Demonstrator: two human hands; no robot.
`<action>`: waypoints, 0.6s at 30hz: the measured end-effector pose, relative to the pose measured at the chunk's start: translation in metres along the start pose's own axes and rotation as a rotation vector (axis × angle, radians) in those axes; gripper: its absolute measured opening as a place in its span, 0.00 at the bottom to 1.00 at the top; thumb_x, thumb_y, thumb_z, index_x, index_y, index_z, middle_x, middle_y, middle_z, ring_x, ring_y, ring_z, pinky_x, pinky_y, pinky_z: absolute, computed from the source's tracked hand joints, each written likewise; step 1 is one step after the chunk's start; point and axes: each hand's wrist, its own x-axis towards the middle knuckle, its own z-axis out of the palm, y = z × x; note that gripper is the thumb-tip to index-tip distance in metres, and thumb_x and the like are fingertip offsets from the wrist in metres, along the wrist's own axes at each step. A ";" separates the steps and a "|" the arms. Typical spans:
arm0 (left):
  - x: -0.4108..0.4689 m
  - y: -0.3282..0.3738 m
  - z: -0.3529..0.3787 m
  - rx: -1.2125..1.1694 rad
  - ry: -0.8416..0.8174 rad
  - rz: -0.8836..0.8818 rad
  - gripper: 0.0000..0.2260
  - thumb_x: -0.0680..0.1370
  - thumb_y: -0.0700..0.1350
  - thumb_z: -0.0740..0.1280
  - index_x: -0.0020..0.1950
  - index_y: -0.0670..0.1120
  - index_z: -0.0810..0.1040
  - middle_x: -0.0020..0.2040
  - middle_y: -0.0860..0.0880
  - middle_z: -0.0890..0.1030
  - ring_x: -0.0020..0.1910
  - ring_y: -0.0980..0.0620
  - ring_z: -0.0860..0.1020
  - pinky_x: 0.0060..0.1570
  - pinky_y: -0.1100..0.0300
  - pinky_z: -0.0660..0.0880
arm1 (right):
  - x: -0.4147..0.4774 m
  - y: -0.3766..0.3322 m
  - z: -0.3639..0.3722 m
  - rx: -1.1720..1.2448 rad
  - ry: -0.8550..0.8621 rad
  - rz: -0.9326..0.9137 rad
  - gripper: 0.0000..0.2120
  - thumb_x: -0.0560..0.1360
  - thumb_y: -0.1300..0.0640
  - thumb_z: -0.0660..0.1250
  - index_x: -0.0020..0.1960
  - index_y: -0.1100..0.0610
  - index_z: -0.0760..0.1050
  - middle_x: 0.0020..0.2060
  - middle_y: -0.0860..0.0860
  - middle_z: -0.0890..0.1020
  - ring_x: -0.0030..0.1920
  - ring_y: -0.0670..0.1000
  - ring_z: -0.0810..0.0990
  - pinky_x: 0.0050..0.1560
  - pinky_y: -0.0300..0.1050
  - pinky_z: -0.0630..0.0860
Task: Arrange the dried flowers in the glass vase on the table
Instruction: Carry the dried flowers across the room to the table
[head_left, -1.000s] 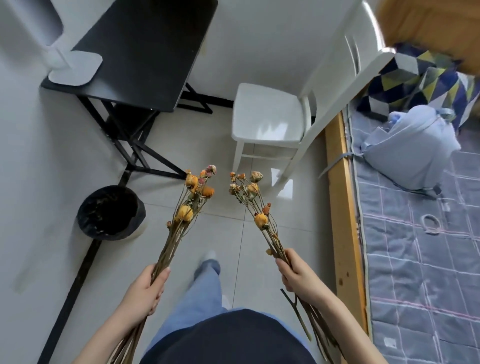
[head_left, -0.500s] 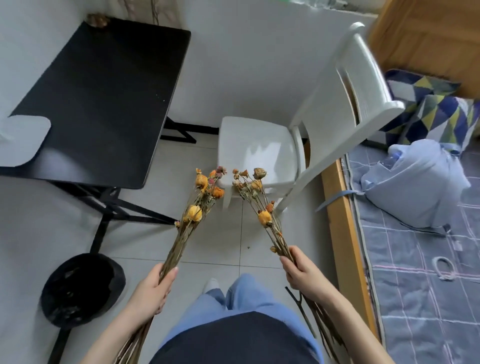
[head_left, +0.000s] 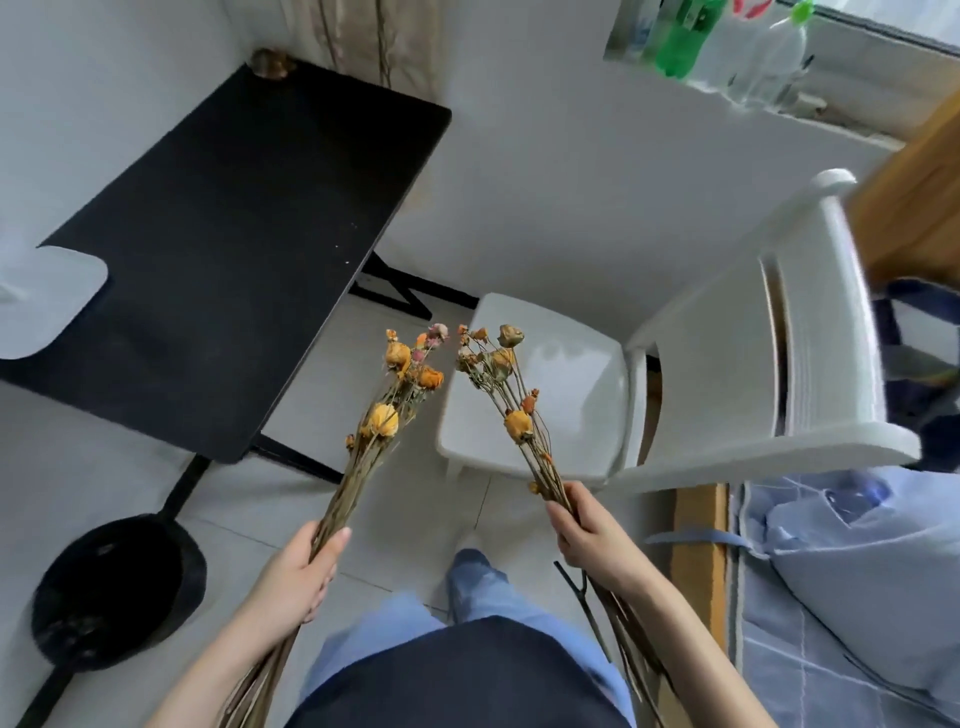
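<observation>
A matte black rectangular bench (head_left: 234, 260) stands against plain white walls (head_left: 545, 182) on a pale tiled floor (head_left: 405, 519). Beside it is a white plastic chair (head_left: 545, 389), then a wood-framed bed (head_left: 696, 587). A round black bin (head_left: 114, 587) sits near the bench's leg.

Left hand (head_left: 298, 569) gripping one bunch of dried flowers (head_left: 387, 410), right hand (head_left: 592, 535) gripping another bunch (head_left: 511, 410), black worktop (head_left: 228, 249) ahead left, white chair (head_left: 561, 384) ahead right

Head-worn view, steeply down (wide-angle), close above left hand (head_left: 293, 577), right hand (head_left: 592, 535)
</observation>
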 end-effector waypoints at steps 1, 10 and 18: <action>0.003 0.008 0.006 -0.019 0.011 0.002 0.08 0.79 0.49 0.60 0.51 0.44 0.71 0.24 0.53 0.66 0.20 0.58 0.61 0.19 0.66 0.59 | 0.010 -0.005 -0.011 -0.012 -0.024 -0.014 0.07 0.80 0.55 0.56 0.53 0.58 0.67 0.30 0.50 0.66 0.28 0.46 0.64 0.28 0.40 0.64; 0.021 0.066 0.016 -0.111 0.123 0.014 0.12 0.78 0.50 0.60 0.48 0.41 0.70 0.24 0.53 0.66 0.20 0.58 0.61 0.19 0.66 0.60 | 0.077 -0.045 -0.056 -0.060 -0.117 -0.089 0.04 0.80 0.55 0.56 0.47 0.51 0.67 0.29 0.48 0.67 0.27 0.47 0.65 0.31 0.44 0.65; 0.060 0.100 -0.021 -0.179 0.159 0.100 0.11 0.78 0.50 0.60 0.40 0.46 0.67 0.25 0.53 0.65 0.20 0.57 0.61 0.19 0.64 0.59 | 0.135 -0.095 -0.045 -0.056 -0.134 -0.161 0.08 0.80 0.56 0.56 0.44 0.46 0.66 0.30 0.48 0.64 0.28 0.45 0.62 0.28 0.39 0.64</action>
